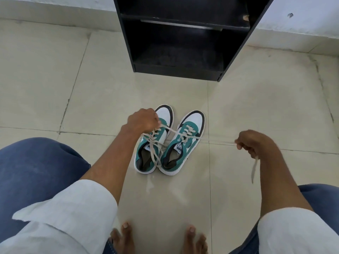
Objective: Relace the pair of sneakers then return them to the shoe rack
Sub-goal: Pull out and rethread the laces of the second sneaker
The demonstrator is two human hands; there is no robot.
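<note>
On the pale tiled floor [55, 88], at the 6 o'clock side of the open black shoe rack [183, 52], the pair of teal, white and black sneakers [168, 142] stands toes toward it, each tongue tag reading "PUMA". The left hand [142, 121] and right hand [251, 143], both fisted, pull the ends of the beige flat lace [200, 138] toward 9 and 3 o'clock, probably to tighten the right-hand shoe's lacing, though blur hides the exact eyelets.
</note>
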